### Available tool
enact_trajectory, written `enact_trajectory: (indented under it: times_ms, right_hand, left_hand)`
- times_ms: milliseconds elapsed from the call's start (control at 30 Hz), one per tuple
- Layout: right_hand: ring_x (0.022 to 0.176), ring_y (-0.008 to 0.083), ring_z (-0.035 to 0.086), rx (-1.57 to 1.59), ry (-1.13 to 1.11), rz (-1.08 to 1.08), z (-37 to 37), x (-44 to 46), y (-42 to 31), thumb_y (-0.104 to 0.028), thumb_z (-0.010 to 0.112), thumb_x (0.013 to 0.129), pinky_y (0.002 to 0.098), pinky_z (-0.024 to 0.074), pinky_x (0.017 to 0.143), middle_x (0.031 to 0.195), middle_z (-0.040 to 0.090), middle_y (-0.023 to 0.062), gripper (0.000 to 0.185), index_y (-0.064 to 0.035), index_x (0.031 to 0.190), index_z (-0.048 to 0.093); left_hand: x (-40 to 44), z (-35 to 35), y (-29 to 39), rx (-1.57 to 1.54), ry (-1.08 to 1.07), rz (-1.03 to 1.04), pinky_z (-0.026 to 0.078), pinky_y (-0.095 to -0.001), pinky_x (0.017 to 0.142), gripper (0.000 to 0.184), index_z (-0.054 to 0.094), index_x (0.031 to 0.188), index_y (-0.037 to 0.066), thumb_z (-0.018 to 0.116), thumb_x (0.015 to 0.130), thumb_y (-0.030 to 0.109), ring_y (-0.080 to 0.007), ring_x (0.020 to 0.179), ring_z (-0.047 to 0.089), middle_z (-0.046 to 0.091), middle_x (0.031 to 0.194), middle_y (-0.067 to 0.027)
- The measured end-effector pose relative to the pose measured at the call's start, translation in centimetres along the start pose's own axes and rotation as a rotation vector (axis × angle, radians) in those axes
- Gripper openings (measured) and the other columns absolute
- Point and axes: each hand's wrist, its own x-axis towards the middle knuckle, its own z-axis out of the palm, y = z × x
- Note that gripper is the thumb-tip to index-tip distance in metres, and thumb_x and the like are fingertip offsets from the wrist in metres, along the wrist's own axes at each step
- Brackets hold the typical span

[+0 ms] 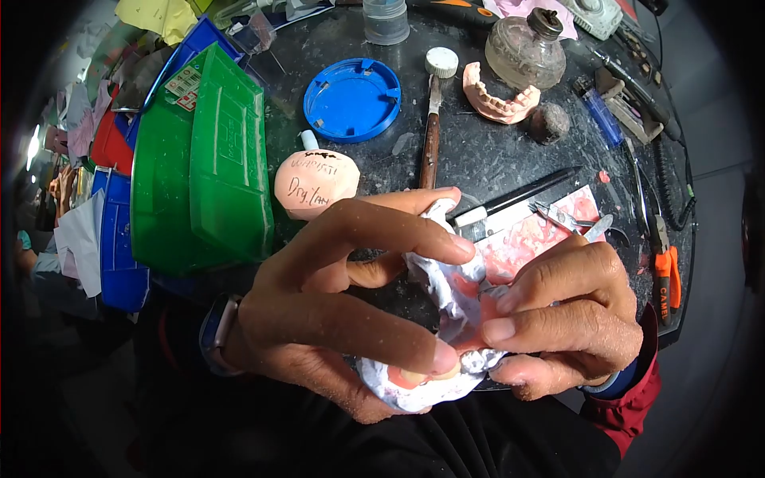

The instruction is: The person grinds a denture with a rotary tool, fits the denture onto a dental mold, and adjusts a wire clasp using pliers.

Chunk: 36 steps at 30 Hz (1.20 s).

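Observation:
A white plaster dental cast (458, 307) with pink wax and teeth on it is held over my lap, close to the bench's front edge. My left hand (339, 295) wraps round it, with one fingertip pressed on the teeth at the near side and others along its far edge. From the right, my right hand (570, 319) grips the cast, its bent fingertips pressed against the pink wax. A small metal piece shows by the right fingertips, too hidden to name. Just beyond that hand lies a pink wax sheet (510, 243) with metal tools on it.
A green bin (231, 167) stands at left, near a blue lid (351, 99) and a round plaster piece with writing (315, 179). Further back are a wooden-handled knife (431, 139), another dental cast (498, 95) and a glass burner (526, 52). Orange-handled pliers (665, 267) lie at right.

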Motion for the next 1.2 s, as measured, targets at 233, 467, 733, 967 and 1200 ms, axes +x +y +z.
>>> enact_trajectory:
  times_ms: [233, 467, 733, 967, 1200]
  right_hand:
    - [0.073, 0.0167, 0.057, 0.046, 0.079, -0.148, 0.6, 0.0, 0.8, -0.025, 0.076, 0.074, 0.0241, 0.0496, 0.058, 0.086, 0.056, 0.0086, 0.026, -0.0027, 0.086, 0.068]
    - [0.067, 0.0133, 0.054, 0.031, 0.120, -0.234, 1.2, -0.1, 0.8, -0.020, 0.078, 0.071, 0.0193, 0.0480, 0.056, 0.084, 0.060, 0.0070, 0.020, -0.0061, 0.084, 0.070]
    - [0.066, 0.0113, 0.053, -0.024, 0.165, -0.217, 1.6, -0.3, 0.6, -0.017, 0.079, 0.069, 0.0186, 0.0470, 0.055, 0.083, 0.060, 0.0045, 0.019, -0.0083, 0.084, 0.071]
    - [0.065, 0.0117, 0.053, -0.010, 0.175, -0.195, 1.7, -0.3, 0.5, -0.017, 0.079, 0.069, 0.0190, 0.0474, 0.057, 0.084, 0.060, 0.0045, 0.019, -0.0088, 0.084, 0.071]
    - [0.074, 0.0117, 0.052, 0.016, 0.197, -0.186, 1.6, -0.3, 0.3, -0.018, 0.084, 0.062, 0.0178, 0.0501, 0.061, 0.091, 0.050, 0.0027, 0.025, -0.0159, 0.082, 0.071]
  left_hand:
    - [0.0, 0.0, -0.3, 0.082, -0.004, 0.143, 0.041, -0.0600, 0.094, 0.038, 0.062, 0.092, 0.026, 0.082, 0.062, 0.013, -0.0313, 0.105, 0.054, 0.051, 0.108, -0.0167]
    - [0.1, 0.5, 0.4, 0.148, 0.028, 0.172, 0.038, -0.0580, 0.097, 0.034, 0.061, 0.093, 0.027, 0.080, 0.066, 0.018, -0.0292, 0.109, 0.051, 0.052, 0.112, -0.0111]
    - [-0.3, 0.0, 0.7, 0.152, -0.024, 0.136, 0.037, -0.0576, 0.099, 0.030, 0.060, 0.099, 0.030, 0.075, 0.073, 0.024, -0.0307, 0.112, 0.049, 0.051, 0.117, -0.0087]
    - [0.0, 0.2, 0.3, 0.139, -0.010, 0.169, 0.036, -0.0570, 0.099, 0.031, 0.060, 0.099, 0.030, 0.075, 0.073, 0.024, -0.0277, 0.113, 0.049, 0.051, 0.118, -0.0096]
    - [0.1, 0.9, 0.5, 0.153, 0.052, 0.124, 0.040, -0.0561, 0.096, 0.045, 0.061, 0.095, 0.031, 0.084, 0.060, 0.014, -0.0270, 0.109, 0.052, 0.052, 0.110, -0.0095]
